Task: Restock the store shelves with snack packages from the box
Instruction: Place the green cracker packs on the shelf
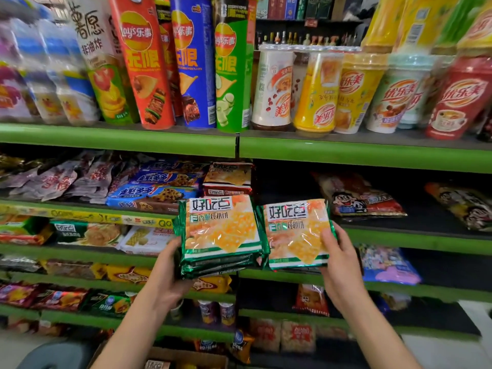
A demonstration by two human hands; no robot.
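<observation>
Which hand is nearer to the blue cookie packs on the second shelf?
The left. The left hand, gripping a stack of green cracker packs, is just below the blue cookie packs. The right hand, holding a single green pack, is farther right.

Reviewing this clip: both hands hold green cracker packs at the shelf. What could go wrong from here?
The left hand holds a stack of green cracker packs from below; the slick wrappers might slide apart and fall. The right hand grips a single pack by one edge, so it could sag or slip during placing.
</observation>
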